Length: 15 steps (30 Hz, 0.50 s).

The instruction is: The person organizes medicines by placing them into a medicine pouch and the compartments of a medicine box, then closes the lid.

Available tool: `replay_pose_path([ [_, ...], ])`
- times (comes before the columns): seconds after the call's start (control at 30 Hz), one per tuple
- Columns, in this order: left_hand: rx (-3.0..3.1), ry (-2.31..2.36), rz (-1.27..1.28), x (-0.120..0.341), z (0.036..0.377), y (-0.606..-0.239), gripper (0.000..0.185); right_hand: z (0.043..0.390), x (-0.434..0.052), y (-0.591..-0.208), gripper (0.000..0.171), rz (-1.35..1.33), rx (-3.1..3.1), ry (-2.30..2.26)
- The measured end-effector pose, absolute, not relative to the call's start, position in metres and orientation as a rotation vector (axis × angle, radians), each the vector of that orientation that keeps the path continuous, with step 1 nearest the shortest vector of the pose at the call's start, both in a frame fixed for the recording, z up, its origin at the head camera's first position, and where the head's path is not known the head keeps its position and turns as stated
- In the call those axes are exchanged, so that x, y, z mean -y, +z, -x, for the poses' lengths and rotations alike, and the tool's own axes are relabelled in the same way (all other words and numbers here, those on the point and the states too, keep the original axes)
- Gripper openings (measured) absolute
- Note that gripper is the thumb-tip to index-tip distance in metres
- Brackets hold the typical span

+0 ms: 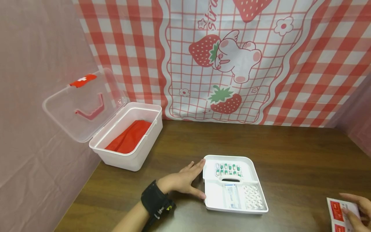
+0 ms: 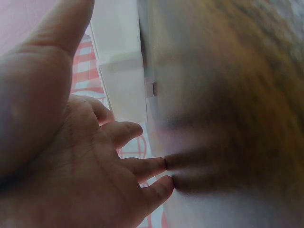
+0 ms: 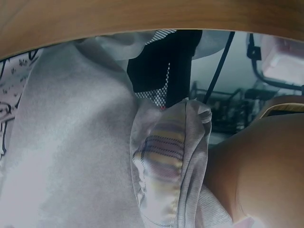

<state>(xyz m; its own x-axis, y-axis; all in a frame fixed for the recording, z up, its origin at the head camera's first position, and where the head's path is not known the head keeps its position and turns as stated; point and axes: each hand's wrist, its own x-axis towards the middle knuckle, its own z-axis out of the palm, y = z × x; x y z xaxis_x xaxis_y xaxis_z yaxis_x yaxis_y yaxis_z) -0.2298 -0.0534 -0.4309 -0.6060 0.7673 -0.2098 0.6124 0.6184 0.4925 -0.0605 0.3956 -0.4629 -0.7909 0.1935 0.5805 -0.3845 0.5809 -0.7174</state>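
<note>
On the brown table my left hand (image 1: 185, 182) lies flat against the left side of a white tray (image 1: 213, 193), its straight fingers and thumb touching the edge. The tray holds a green-and-white capsule blister (image 1: 228, 169), a white sachet (image 1: 232, 196) and a white pill blister (image 1: 253, 197). In the left wrist view, my left hand (image 2: 95, 166) shows its palm, and its fingertips (image 2: 156, 166) meet the blurred white tray (image 2: 121, 90). At the bottom right corner my right hand (image 1: 356, 211) pinches a white-and-red packet (image 1: 337, 211).
A white plastic box (image 1: 136, 154) stands at the back left with its clear lid (image 1: 84, 103) swung open and a red pouch (image 1: 130, 137) inside. A strawberry-print cloth (image 1: 232, 64) hangs behind the table. The right wrist view shows only clothing under the table edge.
</note>
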Motion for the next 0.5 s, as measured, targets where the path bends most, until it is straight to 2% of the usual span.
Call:
replay_pose_path([
  [0.1,-2.442,0.525,-1.096,0.054,0.231,-0.430,0.110,0.065,-0.360,-0.435,0.066,-0.153,2.219,1.065],
  [0.17,-2.442,0.524,-1.103,0.054,0.232,-0.430,0.110,0.068,-0.343,-0.423,0.063,-0.106,2.269,0.984],
  [0.33,-2.440,0.525,-1.117,0.053,0.232,-0.431,0.110,0.072,-0.314,-0.405,0.029,0.063,2.487,0.686],
  [0.5,-2.435,0.527,-1.105,0.053,0.231,-0.431,0.110,0.077,-0.291,-0.398,0.028,0.001,2.510,0.706],
])
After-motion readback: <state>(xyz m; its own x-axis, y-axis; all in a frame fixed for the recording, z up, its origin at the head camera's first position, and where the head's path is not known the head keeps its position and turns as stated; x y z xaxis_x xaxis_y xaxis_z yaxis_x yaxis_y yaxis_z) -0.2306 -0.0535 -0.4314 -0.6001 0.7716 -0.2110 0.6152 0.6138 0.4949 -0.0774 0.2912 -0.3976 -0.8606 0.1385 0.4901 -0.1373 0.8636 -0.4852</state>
